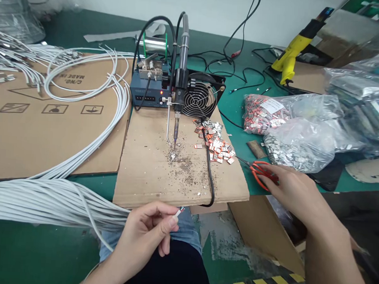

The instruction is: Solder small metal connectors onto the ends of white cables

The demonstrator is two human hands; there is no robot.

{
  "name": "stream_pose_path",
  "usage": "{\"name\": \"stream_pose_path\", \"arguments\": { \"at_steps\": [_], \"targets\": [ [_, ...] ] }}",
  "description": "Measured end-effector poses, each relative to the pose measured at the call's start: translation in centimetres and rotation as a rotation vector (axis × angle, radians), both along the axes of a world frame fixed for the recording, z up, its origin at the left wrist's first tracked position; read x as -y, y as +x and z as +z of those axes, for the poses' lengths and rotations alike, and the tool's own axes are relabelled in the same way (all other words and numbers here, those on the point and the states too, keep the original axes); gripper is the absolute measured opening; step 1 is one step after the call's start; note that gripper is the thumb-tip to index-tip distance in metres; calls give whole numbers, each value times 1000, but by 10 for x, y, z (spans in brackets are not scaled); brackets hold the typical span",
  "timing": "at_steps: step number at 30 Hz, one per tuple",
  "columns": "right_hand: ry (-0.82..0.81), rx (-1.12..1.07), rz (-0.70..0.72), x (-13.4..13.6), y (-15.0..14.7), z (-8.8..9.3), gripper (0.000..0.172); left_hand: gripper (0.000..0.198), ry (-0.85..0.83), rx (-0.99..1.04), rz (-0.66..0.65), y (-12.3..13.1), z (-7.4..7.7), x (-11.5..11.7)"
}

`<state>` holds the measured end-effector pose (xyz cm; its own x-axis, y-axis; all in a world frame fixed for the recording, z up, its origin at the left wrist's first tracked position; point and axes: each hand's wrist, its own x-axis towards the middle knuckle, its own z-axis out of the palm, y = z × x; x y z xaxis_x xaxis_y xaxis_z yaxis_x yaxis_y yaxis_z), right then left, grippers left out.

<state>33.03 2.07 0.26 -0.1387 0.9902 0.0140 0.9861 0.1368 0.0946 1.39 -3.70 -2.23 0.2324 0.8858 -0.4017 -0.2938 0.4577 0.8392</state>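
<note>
Between thumb and forefinger my left hand point(153, 227) pinches the stripped end of a white cable point(178, 213), with small coloured wires showing at its tip, just below the cardboard's front edge. My right hand point(285, 185) is at the orange-handled scissors point(264, 173) on the green table; its fingers touch the handles, and the blades point left toward the cardboard. A soldering iron point(181, 73) hangs tip-down in a stand over the cardboard point(143, 169), above solder crumbs. Small orange and white connector pieces point(221, 150) lie in a pile to the right of the tip.
A blue soldering station point(148, 87), fan point(200, 98) and solder spool point(155, 45) stand behind. White cable bundles point(53, 202) fill the left. Bags of connectors point(264, 114) and metal parts point(297, 149) lie right, near a yellow heat gun point(289, 56). A black cable point(208, 172) crosses the cardboard.
</note>
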Motion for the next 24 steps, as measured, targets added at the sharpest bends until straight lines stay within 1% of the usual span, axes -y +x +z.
{"name": "stream_pose_path", "arguments": {
  "at_steps": [2, 4, 6, 8, 10, 12, 15, 17, 21, 24],
  "targets": [
    [-10, 10, 8, 2, -2, 0, 30, 23, -1, -32, 4, 0, 4, -1],
    [19, 7, 1, 3, -8, 2, 30, 22, -4, -93, 43, 0, 10, -2],
    [85, -45, 8, 0, -18, 5, 27, 19, -3, -163, 103, 1, 16, -3],
    [124, -126, 53, -6, -30, 8, 23, 17, -5, -219, 150, 2, 21, -3],
    [60, -177, 112, -17, -42, 10, 21, 17, -2, -250, 174, 3, 24, -4],
    [4, -152, 104, -27, -50, 10, 18, 19, 6, -270, 199, 3, 25, -5],
    [-11, -94, 99, -37, -57, 10, 17, 21, 9, -287, 215, 1, 24, -6],
    [-25, -50, 144, -39, -59, 10, 14, 21, 8, -297, 218, 0, 24, -8],
    [-30, 54, 272, -39, -60, 10, 21, 15, 18, -312, 224, -4, 26, -14],
    [-23, 105, 380, -44, -58, 8, 23, 10, 12, -309, 190, -9, 32, -18]
  ]
}}
